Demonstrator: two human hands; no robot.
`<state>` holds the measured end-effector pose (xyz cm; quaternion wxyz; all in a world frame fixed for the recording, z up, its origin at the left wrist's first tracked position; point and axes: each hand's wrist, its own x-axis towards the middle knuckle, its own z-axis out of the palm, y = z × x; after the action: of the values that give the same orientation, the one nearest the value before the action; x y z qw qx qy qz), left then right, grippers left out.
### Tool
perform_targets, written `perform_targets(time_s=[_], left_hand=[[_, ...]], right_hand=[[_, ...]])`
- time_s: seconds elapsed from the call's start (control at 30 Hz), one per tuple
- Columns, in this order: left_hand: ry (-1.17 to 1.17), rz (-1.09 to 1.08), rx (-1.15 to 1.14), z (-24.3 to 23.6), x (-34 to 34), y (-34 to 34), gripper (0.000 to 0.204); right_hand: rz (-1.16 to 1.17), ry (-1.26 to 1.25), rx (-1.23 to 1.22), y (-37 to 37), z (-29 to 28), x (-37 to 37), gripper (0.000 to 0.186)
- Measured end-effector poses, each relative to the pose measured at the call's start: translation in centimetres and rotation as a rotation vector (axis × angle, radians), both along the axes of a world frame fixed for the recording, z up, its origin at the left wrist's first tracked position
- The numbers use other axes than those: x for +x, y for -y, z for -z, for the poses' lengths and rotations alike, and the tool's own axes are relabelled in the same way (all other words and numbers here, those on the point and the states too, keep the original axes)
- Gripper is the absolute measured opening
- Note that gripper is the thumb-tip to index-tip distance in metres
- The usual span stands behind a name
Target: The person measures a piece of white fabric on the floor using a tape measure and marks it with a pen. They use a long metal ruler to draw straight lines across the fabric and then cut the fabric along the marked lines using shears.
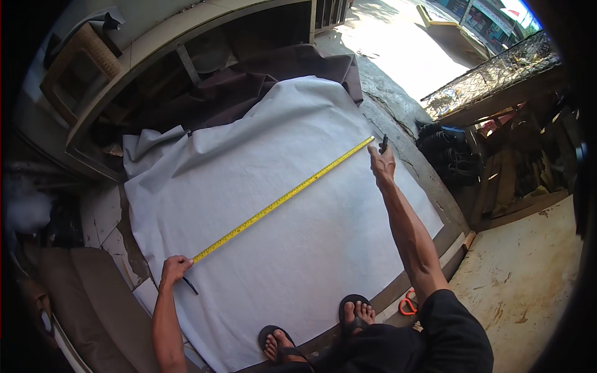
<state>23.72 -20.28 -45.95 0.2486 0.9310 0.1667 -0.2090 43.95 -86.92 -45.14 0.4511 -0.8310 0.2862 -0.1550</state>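
A yellow tape measure (283, 200) lies stretched diagonally across a large white sheet of material (298, 267). At its lower left end, my left hand (176, 268) is closed on the tape measure; a thin black strap (190, 286) sticks out below the fingers. My right hand (383, 164) is at the tape's far right end, closed around a slim black pen-like object (384, 143) that points up. Whether its fingers also touch the tape's tip is unclear. My feet in black sandals (273, 339) stand on the sheet's near edge.
Dark brown material (249, 81) is bunched beyond the sheet, against a tiled counter (165, 31). Orange-handled scissors (408, 303) lie near my right leg. A stained board (522, 280) and black footwear (449, 149) are at right. Brown cushions (93, 304) are at left.
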Motion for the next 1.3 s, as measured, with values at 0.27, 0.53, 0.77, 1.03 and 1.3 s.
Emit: perform_targets(time_s=[0.27,0.53,0.77,1.03,1.3], left_hand=[[0.002,0.049,0.168,3.3,9.5,2.9,0.036],[-0.110,-0.023,0.256,2.5,10.1,1.8,0.036],[-0.213,-0.018,0.442,1.4,11.3,3.1,0.036],[-0.269,-0.128,0.536,0.7,12.1,6.1,0.034],[-0.374,-0.141,0.592,-0.2,12.7,4.5,0.049]], right_hand=[[-0.419,-0.262,-0.339,-11.1,6.3,-0.9,0.068],[-0.565,-0.414,-0.365,-13.0,5.8,2.1,0.073],[-0.580,-0.380,-0.415,-13.3,6.2,2.4,0.071],[-0.626,-0.360,-0.446,-11.7,7.0,2.2,0.071],[-0.539,-0.182,-0.439,-14.5,7.1,2.2,0.067]])
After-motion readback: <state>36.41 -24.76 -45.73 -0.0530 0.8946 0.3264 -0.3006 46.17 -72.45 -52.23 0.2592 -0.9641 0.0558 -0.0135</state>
